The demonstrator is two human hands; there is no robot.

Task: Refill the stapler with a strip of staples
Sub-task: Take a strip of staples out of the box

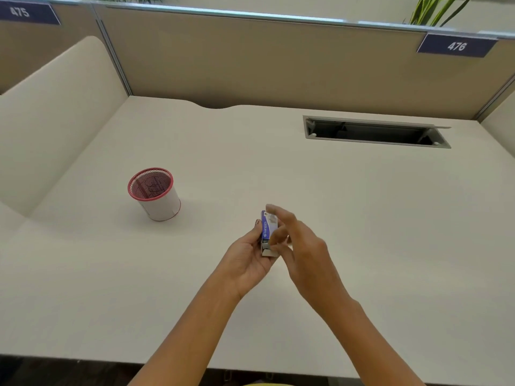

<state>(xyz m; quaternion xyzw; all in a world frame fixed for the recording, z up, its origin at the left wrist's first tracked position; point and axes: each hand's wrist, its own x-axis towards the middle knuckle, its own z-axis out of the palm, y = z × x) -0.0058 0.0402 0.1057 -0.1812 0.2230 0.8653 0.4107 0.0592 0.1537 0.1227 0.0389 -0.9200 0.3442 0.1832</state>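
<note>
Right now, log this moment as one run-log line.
left hand: holds staple box, tray slid partly out | right hand: fingers at box, grip unclear | mesh cup: upright on desk | stapler: not seen

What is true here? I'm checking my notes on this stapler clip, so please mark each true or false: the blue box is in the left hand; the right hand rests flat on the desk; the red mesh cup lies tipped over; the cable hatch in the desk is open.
1. The small blue box is held in the left hand. True.
2. The right hand rests flat on the desk. False: it is raised at the box, fingers by it.
3. The red mesh cup lies tipped over. False: it stands upright.
4. The cable hatch is open. True.
</note>
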